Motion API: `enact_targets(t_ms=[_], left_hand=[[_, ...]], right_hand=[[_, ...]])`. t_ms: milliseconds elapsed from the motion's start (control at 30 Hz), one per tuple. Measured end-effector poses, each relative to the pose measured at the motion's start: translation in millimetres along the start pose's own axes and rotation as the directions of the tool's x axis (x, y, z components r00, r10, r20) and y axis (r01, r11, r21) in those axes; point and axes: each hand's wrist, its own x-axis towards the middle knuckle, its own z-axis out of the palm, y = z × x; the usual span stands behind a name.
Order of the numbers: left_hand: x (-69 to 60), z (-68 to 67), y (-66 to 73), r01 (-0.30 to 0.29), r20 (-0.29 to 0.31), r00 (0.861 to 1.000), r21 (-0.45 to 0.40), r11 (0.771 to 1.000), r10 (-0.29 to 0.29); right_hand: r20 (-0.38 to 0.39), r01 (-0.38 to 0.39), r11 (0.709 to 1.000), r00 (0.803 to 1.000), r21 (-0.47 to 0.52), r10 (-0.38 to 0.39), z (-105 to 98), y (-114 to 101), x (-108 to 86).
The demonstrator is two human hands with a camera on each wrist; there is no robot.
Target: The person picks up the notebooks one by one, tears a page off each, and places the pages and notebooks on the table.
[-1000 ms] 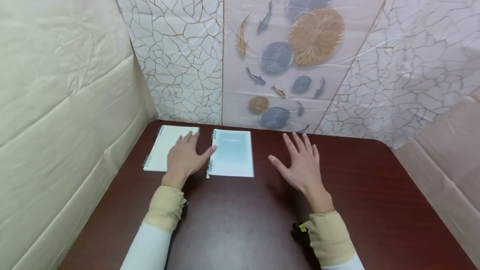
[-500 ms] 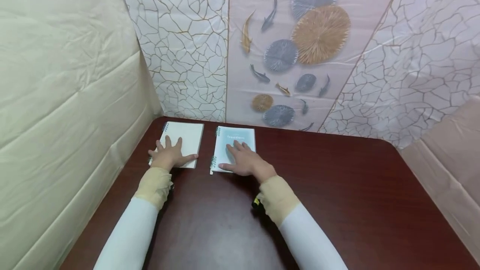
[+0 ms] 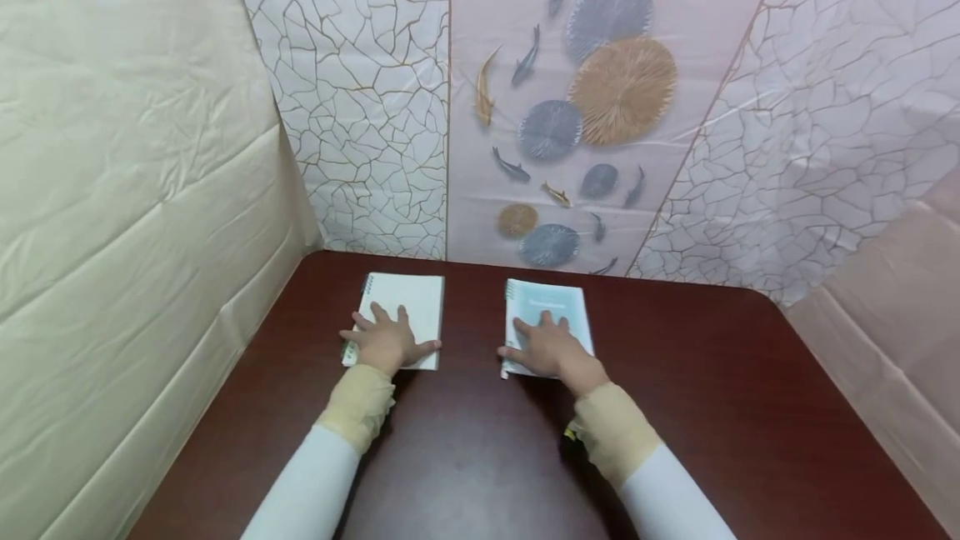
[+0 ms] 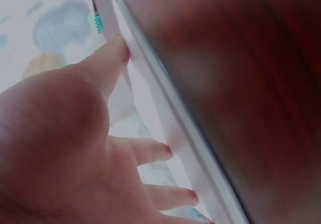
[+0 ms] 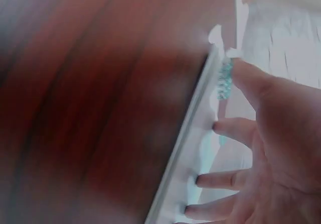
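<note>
A spiral notebook with a plain white face [image 3: 420, 298] lies flat on the dark table's far left part. My left hand [image 3: 387, 344] rests on it, fingers spread and fingertips touching the cover, as the left wrist view [image 4: 135, 88] also shows. To its right lies a second spiral notebook, with a pale blue and white cover [image 3: 561, 298]. The spread fingers of my right hand [image 3: 551, 347] press on its lower half. In the right wrist view, the thumb of the right hand [image 5: 281, 148] is by the teal spiral binding [image 5: 224, 81]. A gap separates the two notebooks.
The reddish-brown wooden table [image 3: 712, 407] has rounded far corners. A patterned cloth backdrop [image 3: 375, 148] hangs behind it, and a beige cloth [image 3: 150, 232] stands along the left edge.
Both hands came down from above the table onto the notebooks. Since then both notebooks have slid right under the hands, the blue one farther, so the gap between them has widened.
</note>
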Motion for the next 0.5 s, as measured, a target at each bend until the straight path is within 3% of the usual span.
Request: enact_targets(t_ms=[133, 300, 400, 500], left_hand=[[-3.6, 10.4, 19.2, -0.023, -0.027, 0.999, -0.004, 1.000, 0.023], [-1.6, 12.9, 27.1, -0.016, -0.062, 0.998, 0.023, 1.000, 0.017], [-0.5, 11.2, 30.6, -0.013, -0.076, 0.997, 0.033, 0.999, 0.015], [0.5, 10.5, 35.4, -0.013, -0.089, 0.996, 0.011, 1.000, 0.014]], right_hand=[[0.021, 0.003, 1.000, 1.000, 0.008, -0.003, -9.2, 53.6, -20.7], [-0.009, 0.051, 0.998, 0.999, 0.026, -0.051, -19.6, 113.2, -45.9], [-0.030, 0.069, 0.997, 0.997, 0.026, -0.068, -23.3, 136.1, -55.8], [-0.030, 0.035, 0.999, 0.999, 0.029, -0.034, -26.9, 144.9, -59.9]])
